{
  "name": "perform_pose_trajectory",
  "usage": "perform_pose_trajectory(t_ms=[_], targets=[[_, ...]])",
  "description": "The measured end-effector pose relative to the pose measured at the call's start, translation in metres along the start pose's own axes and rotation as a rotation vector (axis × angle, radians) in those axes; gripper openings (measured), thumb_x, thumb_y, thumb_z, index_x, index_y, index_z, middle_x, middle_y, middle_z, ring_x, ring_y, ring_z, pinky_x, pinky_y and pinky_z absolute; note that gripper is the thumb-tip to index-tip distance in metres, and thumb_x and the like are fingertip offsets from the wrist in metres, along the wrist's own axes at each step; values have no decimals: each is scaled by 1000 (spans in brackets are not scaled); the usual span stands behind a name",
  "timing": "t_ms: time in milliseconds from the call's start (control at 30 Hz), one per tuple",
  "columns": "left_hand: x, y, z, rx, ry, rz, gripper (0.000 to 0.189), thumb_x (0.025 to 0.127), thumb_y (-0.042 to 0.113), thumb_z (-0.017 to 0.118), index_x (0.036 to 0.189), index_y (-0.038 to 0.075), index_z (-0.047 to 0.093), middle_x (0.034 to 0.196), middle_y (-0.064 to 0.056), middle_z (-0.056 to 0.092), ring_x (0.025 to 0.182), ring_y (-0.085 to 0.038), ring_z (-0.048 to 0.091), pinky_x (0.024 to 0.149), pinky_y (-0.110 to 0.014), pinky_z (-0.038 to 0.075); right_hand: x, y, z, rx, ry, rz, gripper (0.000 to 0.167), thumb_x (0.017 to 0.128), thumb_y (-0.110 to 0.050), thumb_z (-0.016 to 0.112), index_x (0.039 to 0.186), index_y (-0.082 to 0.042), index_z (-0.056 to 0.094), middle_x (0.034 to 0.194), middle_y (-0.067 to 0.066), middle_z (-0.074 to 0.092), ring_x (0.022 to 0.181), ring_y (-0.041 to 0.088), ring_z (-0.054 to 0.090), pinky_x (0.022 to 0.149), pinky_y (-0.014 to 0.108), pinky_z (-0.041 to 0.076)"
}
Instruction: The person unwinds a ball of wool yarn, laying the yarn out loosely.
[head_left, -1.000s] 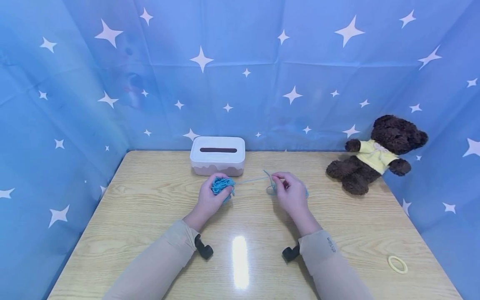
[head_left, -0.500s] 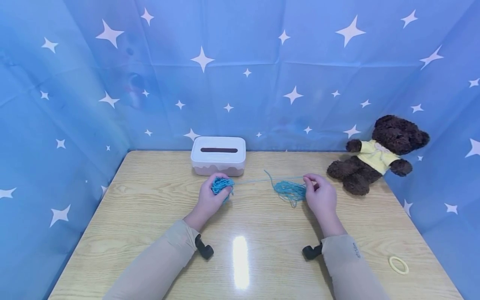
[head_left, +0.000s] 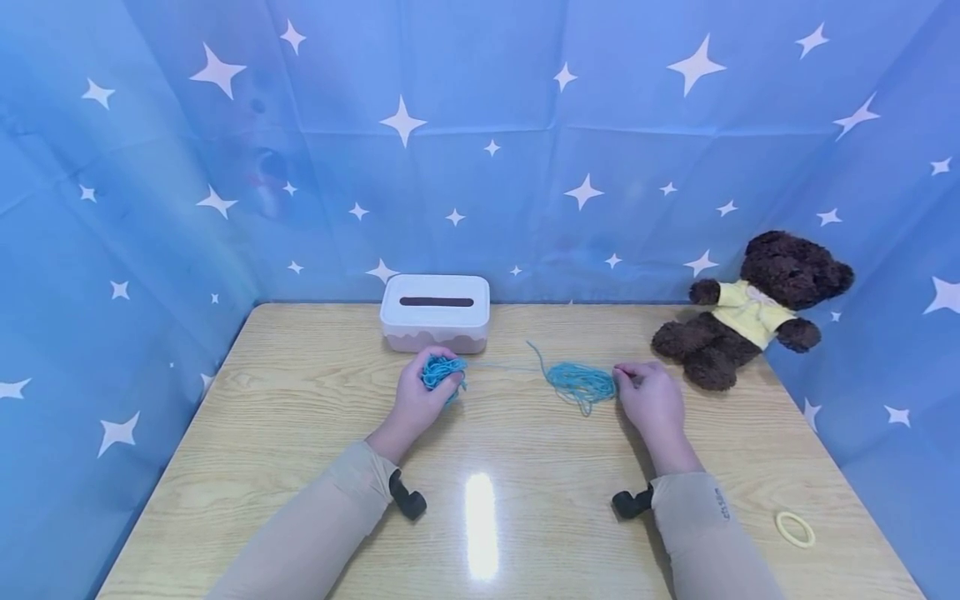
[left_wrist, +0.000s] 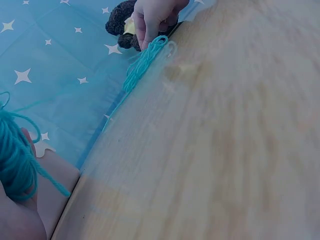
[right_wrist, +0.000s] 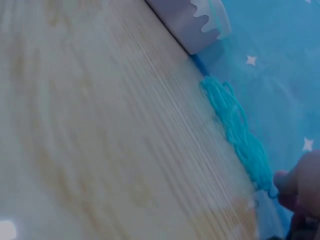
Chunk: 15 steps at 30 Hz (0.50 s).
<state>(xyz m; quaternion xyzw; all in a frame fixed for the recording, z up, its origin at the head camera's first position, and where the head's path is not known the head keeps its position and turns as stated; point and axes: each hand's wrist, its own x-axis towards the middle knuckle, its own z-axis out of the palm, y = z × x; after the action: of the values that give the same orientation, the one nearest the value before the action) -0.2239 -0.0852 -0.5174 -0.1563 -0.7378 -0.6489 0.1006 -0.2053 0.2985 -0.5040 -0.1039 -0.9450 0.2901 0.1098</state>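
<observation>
In the head view my left hand [head_left: 416, 396] grips a tangled bundle of turquoise yarn [head_left: 444, 372], which also fills the left edge of the left wrist view. From that bundle a thin strand runs to the right. A long folded hank of the same yarn [head_left: 579, 384] lies on the table, its loose tail pointing up and left. At the hank's right end is my right hand [head_left: 654, 404], thumb and forefinger pinched together on the yarn. The right wrist view shows a small loop of the hank [right_wrist: 245, 145] meeting those fingertips.
A white lidded tissue box [head_left: 437, 315] with a dark slot stands just behind my left hand. To the right, a dark brown teddy bear [head_left: 750, 312] in a yellow shirt leans at the table's back edge. A pale yellow ring [head_left: 795, 529] lies at the front right.
My right hand has moved right, drawing a strand out from the left bundle, then lowered to the right end of the hank. The strand now hangs slacker. My left hand stays in place.
</observation>
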Motion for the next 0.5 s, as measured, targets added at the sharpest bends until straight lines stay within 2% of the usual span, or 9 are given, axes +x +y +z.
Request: perform_pose_trajectory(t_ms=[67, 167, 267, 333, 400, 500], targets=[[0, 1, 1, 2, -6, 0, 28, 94, 4, 77, 120, 7, 69, 123, -16, 74, 112, -20, 67, 100, -28, 56, -3, -6, -1, 4, 2, -6, 35, 112, -29, 62, 135, -7, 77, 135, 26, 69, 120, 49, 68, 96, 64, 55], [0, 1, 2, 2, -11, 1, 28, 94, 3, 78, 120, 8, 69, 124, -15, 74, 114, -19, 68, 102, -28, 56, -8, -21, 0, 18, 62, -46, 35, 113, -27, 59, 136, -8, 76, 133, 25, 68, 115, 49, 68, 92, 64, 55], [0, -1, 2, 8, -13, 6, 28, 95, 4, 78, 121, 8, 69, 125, -14, 75, 115, -18, 68, 103, -28, 56, -15, -41, 8, 75, 142, -134, 30, 110, -23, 61, 130, -8, 78, 129, 22, 69, 102, 44, 69, 85, 60, 55], [0, -1, 2, 10, -13, 6, 27, 95, 5, 78, 121, 9, 69, 125, -13, 75, 115, -18, 68, 103, -28, 56, -21, -56, 16, 119, 162, -226, 27, 108, -21, 64, 125, -8, 79, 129, 21, 70, 99, 41, 69, 84, 58, 57], [0, -1, 1, 12, -15, 1, 27, 95, 5, 78, 121, 9, 69, 125, -13, 74, 115, -19, 68, 102, -28, 56, -27, -71, 27, 164, 145, -332, 25, 105, -19, 68, 124, -7, 80, 130, 19, 73, 102, 39, 71, 88, 57, 58], [-1, -1, 0, 14, -21, -16, 28, 95, 5, 78, 121, 10, 69, 126, -12, 74, 116, -21, 67, 103, -29, 56, -36, -93, 42, 220, 51, -456, 29, 105, -20, 72, 131, -8, 77, 135, 18, 75, 103, 35, 74, 88, 52, 63]])
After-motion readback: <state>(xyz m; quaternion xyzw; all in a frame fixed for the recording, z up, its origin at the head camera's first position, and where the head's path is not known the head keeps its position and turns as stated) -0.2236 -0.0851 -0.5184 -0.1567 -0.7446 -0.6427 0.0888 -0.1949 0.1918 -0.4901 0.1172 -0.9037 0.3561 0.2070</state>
